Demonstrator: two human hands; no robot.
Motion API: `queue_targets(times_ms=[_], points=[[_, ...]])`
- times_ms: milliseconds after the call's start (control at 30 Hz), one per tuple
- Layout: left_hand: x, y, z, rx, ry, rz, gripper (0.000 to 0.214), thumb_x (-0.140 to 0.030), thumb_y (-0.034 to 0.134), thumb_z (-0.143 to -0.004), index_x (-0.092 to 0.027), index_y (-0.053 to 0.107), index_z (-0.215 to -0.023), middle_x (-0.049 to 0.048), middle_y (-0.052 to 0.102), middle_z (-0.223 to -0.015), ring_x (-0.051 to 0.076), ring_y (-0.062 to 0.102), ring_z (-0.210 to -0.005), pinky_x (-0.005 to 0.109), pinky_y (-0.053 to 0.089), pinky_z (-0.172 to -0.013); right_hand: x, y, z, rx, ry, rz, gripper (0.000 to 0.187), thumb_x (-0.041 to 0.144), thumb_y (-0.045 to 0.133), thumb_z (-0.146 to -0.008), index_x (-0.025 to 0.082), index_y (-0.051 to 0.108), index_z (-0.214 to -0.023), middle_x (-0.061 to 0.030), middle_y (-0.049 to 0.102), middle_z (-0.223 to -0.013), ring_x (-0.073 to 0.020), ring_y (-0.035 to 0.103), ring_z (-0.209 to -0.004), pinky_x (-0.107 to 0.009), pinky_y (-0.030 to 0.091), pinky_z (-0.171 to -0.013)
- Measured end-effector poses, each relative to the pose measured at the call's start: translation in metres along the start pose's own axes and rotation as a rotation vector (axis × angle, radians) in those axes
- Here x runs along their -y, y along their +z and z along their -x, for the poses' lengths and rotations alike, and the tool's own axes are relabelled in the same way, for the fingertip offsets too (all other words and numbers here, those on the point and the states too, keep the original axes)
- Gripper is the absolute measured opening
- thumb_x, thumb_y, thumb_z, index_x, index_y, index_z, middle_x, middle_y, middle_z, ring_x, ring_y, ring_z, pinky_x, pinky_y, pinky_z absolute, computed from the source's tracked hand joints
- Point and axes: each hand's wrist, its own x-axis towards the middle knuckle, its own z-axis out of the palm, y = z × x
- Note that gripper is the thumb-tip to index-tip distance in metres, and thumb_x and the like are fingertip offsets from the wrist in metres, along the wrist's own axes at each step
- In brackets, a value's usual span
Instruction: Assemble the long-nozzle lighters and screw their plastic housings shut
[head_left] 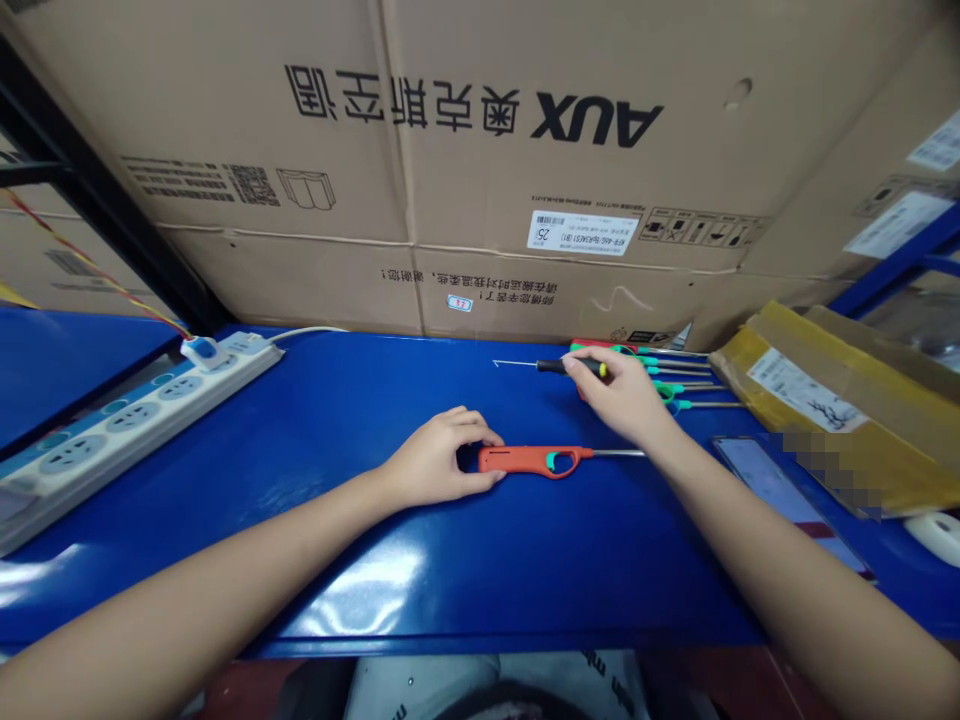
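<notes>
An orange long-nosed lighter (534,460) with a teal trigger lies flat on the blue bench (337,420), its metal nozzle pointing right. My left hand (439,462) is curled round the lighter's butt end, fingers closed on it. My right hand (622,398) reaches further back and pinches the black-and-yellow handle of a thin pick tool (559,366), whose fine hooked tip points left. Just right of that hand lie several more lighters (675,385) with green and red handles, side by side.
A white power strip (131,415) runs along the left of the bench. Large cardboard boxes (480,160) wall off the back. A yellow-taped parcel (832,410) sits at the right, with a phone (780,490) and a white object (937,535) nearer the edge.
</notes>
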Motion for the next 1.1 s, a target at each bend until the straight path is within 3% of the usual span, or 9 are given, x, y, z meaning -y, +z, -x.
queue_targets(times_ms=[133,267,600,900,1100], points=[[-0.005,0.008,-0.002,0.012,0.020,0.036,0.036,-0.043,0.078,-0.084,-0.019,0.075,-0.110,0.0069,0.072,-0.101,0.021,0.063,-0.093,0.036,0.048,-0.091,0.013,-0.013,0.013,-0.096,0.175,-0.529,0.035,0.048,0.079,-0.076,0.015,0.072,-0.086,0.0077,0.046,-0.046,-0.0072,0.035,-0.040,-0.023,0.027,-0.040],[-0.011,0.012,-0.003,-0.013,0.005,0.064,0.048,-0.049,0.083,-0.078,-0.018,0.074,-0.114,0.0086,0.073,-0.105,0.023,0.064,-0.096,0.037,0.049,-0.092,0.019,-0.007,0.022,-0.152,0.240,-0.774,0.039,0.051,0.084,-0.071,0.015,0.069,-0.074,0.0042,0.054,-0.053,-0.0044,0.037,-0.038,-0.020,0.029,-0.035],[-0.018,0.010,-0.002,-0.250,-0.281,0.481,0.031,-0.031,0.078,-0.083,-0.016,0.077,-0.109,0.0069,0.077,-0.094,0.015,0.068,-0.081,0.026,0.054,-0.076,0.013,0.008,0.029,-0.138,0.375,-0.922,0.046,0.056,0.087,-0.065,0.015,0.069,-0.075,0.0025,0.060,-0.064,-0.0082,0.056,-0.047,-0.023,0.056,-0.043],[-0.021,0.006,-0.003,-0.247,-0.408,0.516,0.021,-0.034,0.079,-0.081,-0.015,0.081,-0.091,0.0076,0.080,-0.087,0.016,0.070,-0.073,0.026,0.055,-0.070,0.013,0.013,0.031,-0.091,0.393,-0.948,0.043,0.054,0.085,-0.070,0.015,0.068,-0.078,0.0029,0.062,-0.066,-0.0076,0.059,-0.050,-0.022,0.060,-0.050],[-0.018,0.006,-0.004,-0.309,-0.497,0.740,0.020,-0.022,0.086,-0.072,-0.015,0.081,-0.090,0.0062,0.079,-0.083,0.013,0.071,-0.071,0.020,0.057,-0.071,0.012,0.013,0.031,-0.139,0.334,-0.930,0.044,0.060,0.078,-0.076,0.018,0.065,-0.080,0.0044,0.059,-0.066,-0.0079,0.060,-0.051,-0.023,0.060,-0.053]])
